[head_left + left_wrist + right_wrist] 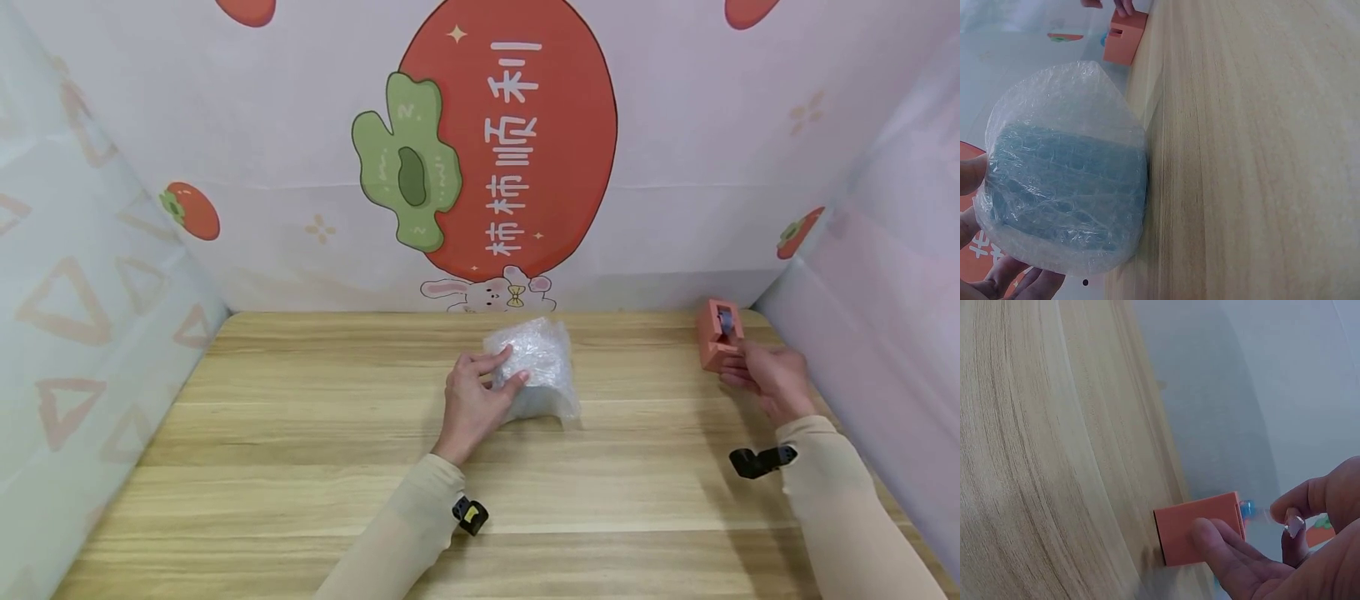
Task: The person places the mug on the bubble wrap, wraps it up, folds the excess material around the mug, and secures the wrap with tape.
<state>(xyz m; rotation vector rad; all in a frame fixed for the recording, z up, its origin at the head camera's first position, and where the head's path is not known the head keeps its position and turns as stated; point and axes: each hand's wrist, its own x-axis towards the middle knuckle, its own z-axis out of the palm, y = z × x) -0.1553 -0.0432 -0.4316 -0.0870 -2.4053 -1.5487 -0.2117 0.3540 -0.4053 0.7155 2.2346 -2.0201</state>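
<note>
On the table stands a bundle in clear bubble wrap (538,357); through the plastic in the left wrist view a pale blue object (1066,181) shows, its kind unclear. My left hand (476,398) grips the bundle from its left side, thumb in front and fingers over the top. At the far right my right hand (777,379) is at a coral tape dispenser (712,337). Seen from the right wrist, thumb and forefinger pinch the end of clear tape (1262,515) drawn from the roll, while other fingers rest against the dispenser's side.
The wood-grain table (300,467) is bounded by a printed back wall (285,242) and pale side walls. The dispenser stands near the back right corner, close to the right wall (885,333).
</note>
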